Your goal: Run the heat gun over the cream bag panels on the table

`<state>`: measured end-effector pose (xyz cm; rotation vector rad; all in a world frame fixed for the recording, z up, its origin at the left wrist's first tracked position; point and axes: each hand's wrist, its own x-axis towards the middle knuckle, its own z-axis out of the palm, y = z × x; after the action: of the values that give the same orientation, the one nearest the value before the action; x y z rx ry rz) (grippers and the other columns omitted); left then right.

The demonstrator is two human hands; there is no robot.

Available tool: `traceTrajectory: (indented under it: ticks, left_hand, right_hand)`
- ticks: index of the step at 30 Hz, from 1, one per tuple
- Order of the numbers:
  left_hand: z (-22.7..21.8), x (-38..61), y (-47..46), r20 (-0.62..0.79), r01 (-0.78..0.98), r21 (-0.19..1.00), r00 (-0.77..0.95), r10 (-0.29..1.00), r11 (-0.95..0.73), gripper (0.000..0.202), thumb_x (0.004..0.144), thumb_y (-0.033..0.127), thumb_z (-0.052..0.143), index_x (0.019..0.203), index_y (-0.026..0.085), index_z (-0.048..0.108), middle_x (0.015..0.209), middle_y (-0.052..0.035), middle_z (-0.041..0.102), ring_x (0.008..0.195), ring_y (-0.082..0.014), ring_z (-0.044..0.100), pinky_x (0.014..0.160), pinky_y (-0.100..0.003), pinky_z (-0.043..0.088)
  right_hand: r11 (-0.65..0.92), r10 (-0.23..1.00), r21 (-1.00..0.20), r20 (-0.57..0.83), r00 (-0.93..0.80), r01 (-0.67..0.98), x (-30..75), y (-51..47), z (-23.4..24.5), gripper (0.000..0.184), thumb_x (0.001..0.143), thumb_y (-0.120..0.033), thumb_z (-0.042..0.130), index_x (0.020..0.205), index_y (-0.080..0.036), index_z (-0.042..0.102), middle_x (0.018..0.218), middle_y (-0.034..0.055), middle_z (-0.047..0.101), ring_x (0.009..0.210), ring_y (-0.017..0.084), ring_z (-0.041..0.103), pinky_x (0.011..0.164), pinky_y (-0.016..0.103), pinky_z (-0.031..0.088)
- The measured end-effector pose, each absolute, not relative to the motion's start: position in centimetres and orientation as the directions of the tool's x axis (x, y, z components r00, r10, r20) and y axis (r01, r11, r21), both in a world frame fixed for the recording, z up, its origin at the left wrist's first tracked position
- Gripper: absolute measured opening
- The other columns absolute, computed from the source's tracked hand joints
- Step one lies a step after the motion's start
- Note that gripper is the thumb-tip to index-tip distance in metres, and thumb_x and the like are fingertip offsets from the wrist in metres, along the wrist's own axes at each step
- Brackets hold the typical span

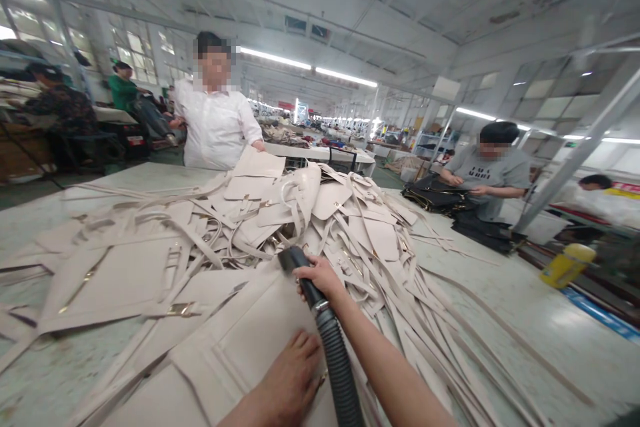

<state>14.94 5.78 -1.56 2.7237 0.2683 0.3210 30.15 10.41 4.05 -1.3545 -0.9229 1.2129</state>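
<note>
My right hand (320, 277) is wrapped around the black nozzle (309, 288) of a vacuum hose. Its ribbed black hose (337, 353) runs down toward me between my forearms. The nozzle's head is over the far edge of a beige bag piece (265, 320); whether it touches is unclear. My left hand (295, 373) rests flat on that same piece, left of the hose, with nothing seen in it. Beyond both hands lies a heap of beige bag pieces (370, 233) with straps and gold-coloured buckles.
Long beige straps (450, 327) trail over the pale table (540, 320). Across it, a person in a white shirt (215, 120) touches a beige piece. At right, another person (493, 160) handles black bags (435, 193). A yellow bottle (567, 265) lies near the right edge.
</note>
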Motion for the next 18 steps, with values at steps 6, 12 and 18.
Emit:
traceTrajectory:
  ticks: [6,12,18]
  left_hand:
    - [-2.0,13.6,9.1,0.312,0.244,0.428,0.864,0.395,-0.870,0.038,0.073,0.016,0.041,0.110,0.024,0.049,0.110,-0.0058,0.053,0.105,-0.0199,0.045,0.094,-0.033,0.038]
    - [-0.8,8.2,17.2,0.277,0.733,0.353,0.511,0.813,-0.581,0.045,0.076,0.029,0.037,0.114,0.008,0.047,0.109,-0.0152,0.050,0.105,-0.0273,0.046,0.094,-0.041,0.035]
    - [-2.8,3.0,18.4,0.166,0.805,0.318,0.474,0.865,-0.502,0.051,0.073,0.040,0.041,0.112,0.009,0.051,0.106,-0.0153,0.051,0.103,-0.0291,0.049,0.091,-0.040,0.038]
  right_hand:
    - [-0.087,0.950,-0.989,-0.119,0.288,-0.123,31.9,5.3,6.4,0.042,0.073,-0.021,0.058,0.113,-0.017,0.045,0.056,-0.0060,0.055,0.040,0.010,0.053,0.034,0.020,0.045]
    - [-0.151,0.900,-0.969,-0.216,0.378,-0.196,30.7,-4.6,1.4,0.063,0.058,-0.021,0.057,0.119,-0.015,0.038,0.046,-0.0057,0.055,0.031,0.013,0.051,0.027,0.022,0.043]
    - [-0.157,0.891,-0.945,-0.260,0.373,-0.286,29.9,-8.6,-1.4,0.071,0.056,-0.022,0.056,0.123,-0.012,0.033,0.042,-0.0046,0.056,0.029,0.012,0.049,0.027,0.019,0.041]
